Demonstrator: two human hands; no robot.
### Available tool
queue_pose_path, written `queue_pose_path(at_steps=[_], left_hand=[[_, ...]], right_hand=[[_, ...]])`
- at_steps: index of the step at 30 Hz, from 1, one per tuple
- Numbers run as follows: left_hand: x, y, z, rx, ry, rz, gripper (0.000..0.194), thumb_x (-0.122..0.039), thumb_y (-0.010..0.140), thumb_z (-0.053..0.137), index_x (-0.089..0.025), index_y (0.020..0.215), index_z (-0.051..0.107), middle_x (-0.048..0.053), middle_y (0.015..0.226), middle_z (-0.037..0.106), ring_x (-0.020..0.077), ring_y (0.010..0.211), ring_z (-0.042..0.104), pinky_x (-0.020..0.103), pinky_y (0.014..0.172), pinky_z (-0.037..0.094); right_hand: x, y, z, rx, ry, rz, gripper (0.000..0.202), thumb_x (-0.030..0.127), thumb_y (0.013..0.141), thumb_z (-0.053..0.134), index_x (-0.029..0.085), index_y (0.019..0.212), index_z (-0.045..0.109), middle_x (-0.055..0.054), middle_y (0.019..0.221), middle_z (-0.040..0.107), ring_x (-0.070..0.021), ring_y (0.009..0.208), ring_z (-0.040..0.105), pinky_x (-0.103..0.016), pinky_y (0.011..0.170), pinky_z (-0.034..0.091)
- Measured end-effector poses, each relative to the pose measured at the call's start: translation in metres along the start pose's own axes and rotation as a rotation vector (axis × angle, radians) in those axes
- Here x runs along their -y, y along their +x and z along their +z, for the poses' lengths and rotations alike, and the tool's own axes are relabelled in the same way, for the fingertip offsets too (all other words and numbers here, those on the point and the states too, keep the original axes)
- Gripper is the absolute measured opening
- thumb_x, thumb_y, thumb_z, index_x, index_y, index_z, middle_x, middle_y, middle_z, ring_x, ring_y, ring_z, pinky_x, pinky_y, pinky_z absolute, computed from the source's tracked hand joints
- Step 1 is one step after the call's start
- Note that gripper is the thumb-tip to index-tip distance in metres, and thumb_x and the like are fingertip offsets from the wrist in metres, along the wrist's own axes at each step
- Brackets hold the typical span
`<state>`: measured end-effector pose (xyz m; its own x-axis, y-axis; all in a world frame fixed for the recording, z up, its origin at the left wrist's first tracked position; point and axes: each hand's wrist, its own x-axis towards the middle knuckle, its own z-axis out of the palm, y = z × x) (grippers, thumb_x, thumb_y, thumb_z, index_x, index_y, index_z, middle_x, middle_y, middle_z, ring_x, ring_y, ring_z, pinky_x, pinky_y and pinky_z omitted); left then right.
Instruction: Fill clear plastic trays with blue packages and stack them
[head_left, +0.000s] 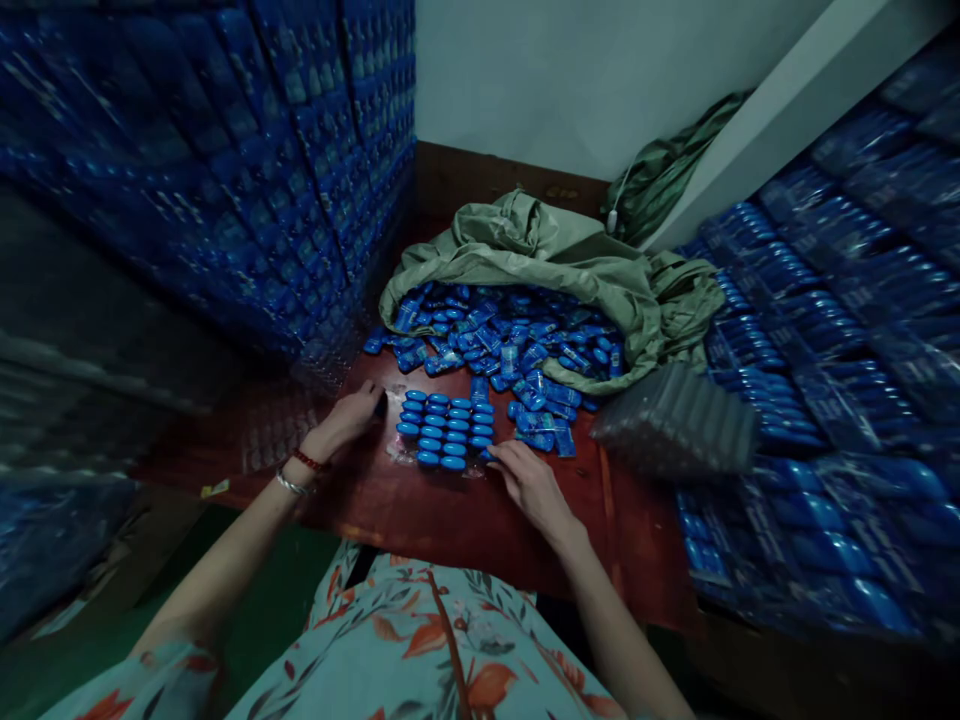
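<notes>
On the red table (pixel 390 500) several blue bottles (pixel 454 436) stand in close rows in a clear tray. My right hand (pixel 529 487) is at the near right corner of these rows, its fingertips closed on a blue bottle there. To the left of the rows, my left hand (pixel 352 415) has its fingers round a dark blue item, probably a bottle, mostly hidden. Behind the rows, many loose blue bottles (pixel 510 340) spill from the mouth of a green cloth sack (pixel 555 250).
Wrapped blue bottle packs are stacked high at the left (pixel 285 170) and right (pixel 810 350). A pile of clear trays (pixel 679 425) lies at the table's right side. More clear trays (pixel 277 425) are on the left. A white wall stands behind.
</notes>
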<state>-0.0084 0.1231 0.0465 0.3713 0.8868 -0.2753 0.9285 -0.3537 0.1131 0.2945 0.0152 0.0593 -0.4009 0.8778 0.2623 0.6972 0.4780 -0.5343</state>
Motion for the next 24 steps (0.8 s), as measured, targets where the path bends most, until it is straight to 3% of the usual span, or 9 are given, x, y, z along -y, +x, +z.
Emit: queue_pose_path(at_steps=[4,8,11,14,19,24], left_hand=[[0.016,-0.013,0.0,-0.022,-0.046,-0.043,0.022,-0.025,0.082,0.056,-0.012,0.099,0.052,0.013,0.103,0.054,0.023,0.08,0.062,0.032,0.066,0.047],[0.026,-0.035,0.002,-0.247,-0.366,-0.03,0.015,-0.03,0.082,0.056,-0.016,0.085,0.051,0.005,0.085,0.057,0.0182,0.074,0.058,0.029,0.068,0.046],[0.014,-0.053,0.005,-0.45,-0.757,-0.06,0.02,-0.035,0.083,0.056,-0.017,0.091,0.051,0.001,0.08,0.058,0.0153,0.071,0.057,0.026,0.066,0.047],[-0.013,-0.066,0.015,-0.549,-0.966,-0.016,0.022,-0.033,0.085,0.054,-0.019,0.101,0.053,0.002,0.089,0.06,0.0144,0.075,0.059,0.026,0.067,0.048],[-0.048,-0.068,0.043,-0.64,-0.857,0.184,0.013,-0.021,0.089,0.048,-0.019,0.1,0.055,0.005,0.093,0.059,0.0157,0.087,0.058,0.029,0.077,0.048],[-0.041,-0.06,0.056,-0.648,-0.615,0.314,0.025,-0.012,0.091,0.036,-0.018,0.111,0.05,0.008,0.1,0.056,0.0146,0.085,0.057,0.026,0.073,0.049]], right_hand=[[-0.004,-0.002,-0.008,0.036,-0.044,-0.056,0.025,0.015,0.091,0.043,0.02,0.111,0.057,-0.008,0.093,0.062,-0.0192,0.086,0.06,-0.032,0.074,0.052],[-0.003,-0.004,-0.002,-0.071,0.017,-0.076,0.025,0.018,0.091,0.046,0.022,0.114,0.055,-0.007,0.095,0.061,-0.0185,0.09,0.06,-0.032,0.078,0.051],[-0.001,-0.004,0.005,-0.037,-0.025,-0.061,0.026,0.016,0.091,0.043,0.021,0.113,0.056,-0.008,0.096,0.061,-0.0182,0.088,0.06,-0.031,0.076,0.051],[0.002,0.001,0.003,0.089,-0.128,-0.03,0.026,0.012,0.09,0.04,0.019,0.109,0.057,-0.007,0.092,0.059,-0.0171,0.081,0.058,-0.028,0.07,0.048],[0.019,0.021,-0.011,0.374,-0.346,0.026,0.026,0.004,0.085,0.042,0.02,0.097,0.059,-0.007,0.093,0.057,-0.0176,0.084,0.054,-0.027,0.071,0.043],[0.034,0.036,-0.012,0.522,-0.475,0.013,0.028,0.004,0.085,0.042,0.02,0.1,0.06,-0.007,0.096,0.058,-0.0184,0.087,0.055,-0.027,0.07,0.043]])
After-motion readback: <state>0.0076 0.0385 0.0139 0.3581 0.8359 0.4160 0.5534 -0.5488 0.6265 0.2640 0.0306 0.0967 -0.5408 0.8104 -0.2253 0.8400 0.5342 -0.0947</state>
